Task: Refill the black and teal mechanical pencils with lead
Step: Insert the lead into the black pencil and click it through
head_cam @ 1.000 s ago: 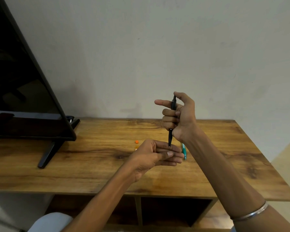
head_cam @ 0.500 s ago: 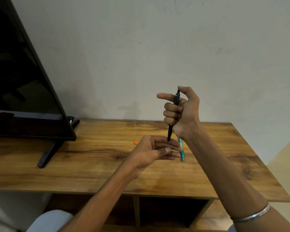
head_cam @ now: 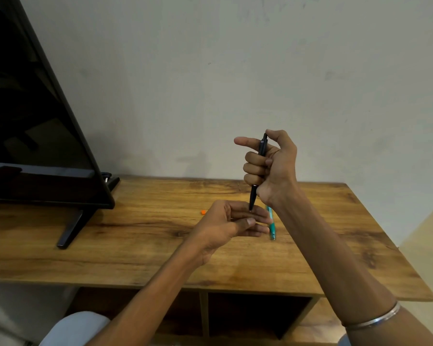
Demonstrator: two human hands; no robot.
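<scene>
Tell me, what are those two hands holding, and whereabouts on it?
The right hand grips the black mechanical pencil around its upper barrel, tip down. The left hand sits under the tip; whether it holds anything cannot be told.

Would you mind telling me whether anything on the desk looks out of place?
Only a small orange bit lying loose on the desk, left of the left hand; I cannot tell what it is. The teal pencil lies flat, undamaged.

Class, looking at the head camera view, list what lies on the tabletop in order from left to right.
Black monitor stand → small orange piece → teal pencil, which lies partly behind the hands.
</scene>
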